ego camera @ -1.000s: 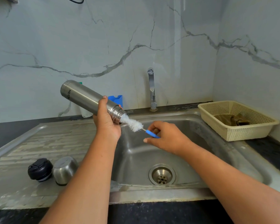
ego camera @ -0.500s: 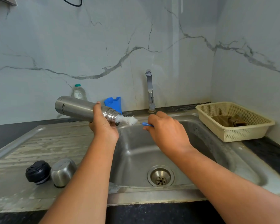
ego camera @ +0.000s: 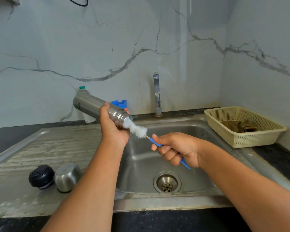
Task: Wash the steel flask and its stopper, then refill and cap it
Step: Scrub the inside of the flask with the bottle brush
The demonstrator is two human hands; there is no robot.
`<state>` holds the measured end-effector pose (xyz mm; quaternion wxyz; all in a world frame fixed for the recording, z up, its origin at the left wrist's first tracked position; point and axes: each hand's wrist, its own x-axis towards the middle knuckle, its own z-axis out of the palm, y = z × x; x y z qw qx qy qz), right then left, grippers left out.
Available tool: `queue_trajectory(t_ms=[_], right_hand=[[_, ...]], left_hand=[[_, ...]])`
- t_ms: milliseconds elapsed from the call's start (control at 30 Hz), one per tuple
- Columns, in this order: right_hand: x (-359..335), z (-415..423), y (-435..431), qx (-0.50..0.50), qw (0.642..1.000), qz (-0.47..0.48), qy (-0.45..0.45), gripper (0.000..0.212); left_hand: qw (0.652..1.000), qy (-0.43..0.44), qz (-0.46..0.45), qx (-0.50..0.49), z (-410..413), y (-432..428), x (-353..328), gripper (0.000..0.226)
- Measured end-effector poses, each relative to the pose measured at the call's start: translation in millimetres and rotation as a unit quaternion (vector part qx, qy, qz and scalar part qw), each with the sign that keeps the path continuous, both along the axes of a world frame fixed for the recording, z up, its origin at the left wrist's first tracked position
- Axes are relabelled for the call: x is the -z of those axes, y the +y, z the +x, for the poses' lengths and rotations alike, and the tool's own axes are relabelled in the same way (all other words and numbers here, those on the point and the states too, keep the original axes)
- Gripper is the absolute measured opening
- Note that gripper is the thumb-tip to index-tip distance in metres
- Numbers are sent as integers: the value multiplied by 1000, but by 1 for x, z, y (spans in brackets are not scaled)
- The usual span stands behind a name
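My left hand [ego camera: 113, 129] grips the steel flask [ego camera: 92, 106] near its neck and holds it tilted over the sink's left edge, mouth pointing down to the right. A white bottle brush [ego camera: 137, 129] sticks partly out of the mouth. My right hand [ego camera: 176, 148] grips the brush's blue handle [ego camera: 155, 143] above the sink basin [ego camera: 141, 161]. The black stopper [ego camera: 41, 176] and the steel cup lid [ego camera: 67, 177] sit side by side on the drainboard at the left.
A tap [ego camera: 156, 94] stands behind the basin, with the drain [ego camera: 167, 183] below. A cream plastic basket [ego camera: 238, 139] holding a brown cloth sits at the right. A blue holder [ego camera: 120, 103] and a clear plastic bottle [ego camera: 82, 91] stand by the wall.
My right hand has pulled back and down, drawing the brush further out of the flask. The flask's base has tipped up again.
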<state>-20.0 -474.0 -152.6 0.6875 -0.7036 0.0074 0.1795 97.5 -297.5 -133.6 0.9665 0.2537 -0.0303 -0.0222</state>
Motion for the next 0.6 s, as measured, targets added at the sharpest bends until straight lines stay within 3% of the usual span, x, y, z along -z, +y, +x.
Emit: queue_trajectory(t_ms=[67,133,167,233,300,433,600], right_hand=[[4,1,0,5,999,-41,-23,40],[9,4,3,52,982,-141,-115,44],[10,6,4,84,956,-221,-175,42],[12,9,5,123,870,-390,-275,35],[11,10,7,147,800,-487,-318,33],[9,11,12,234,701,-537,-407,12],[7,15,12,239,662,-518,-486,16]], left_hand=[[1000,5,1,-3,0,-2,1,46],[1000,4,15,-22,2,-1,1,59],[999,7,23,-40,3,-1,0,73],[996,18,33,-78,5,1,-2,93],[992,30,38,-120,5,1,-2,88],[980,55,55,-184,6,-6,-1,58],[984,58,35,-166,7,-4,-1,59]])
